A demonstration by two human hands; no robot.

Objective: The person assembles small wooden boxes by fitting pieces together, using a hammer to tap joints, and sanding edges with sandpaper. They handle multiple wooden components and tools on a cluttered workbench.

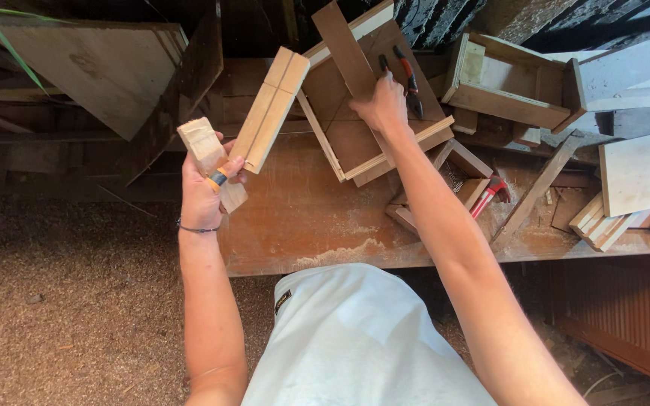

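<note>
My left hand (203, 188) holds two wooden pieces above the left end of the workbench (302, 218): a short pale block (206, 154) and a longer flat slat (271, 109) that tilts up to the right. A pencil (217, 180) is tucked in the same hand. My right hand (382, 105) reaches far forward and rests on a shallow wooden tray frame (340, 139), at a brown board (341, 49) leaning in it. Pliers with red and black handles (409, 79) lie just right of that hand.
An open wooden box (509, 79) stands at the back right. A red-handled tool (490, 195), a small wooden frame (457, 177), a long slat (536, 192) and stacked offcuts (626, 188) lie on the bench's right side. Large boards (107, 68) lean at the left. Sawdust covers the floor (62, 301).
</note>
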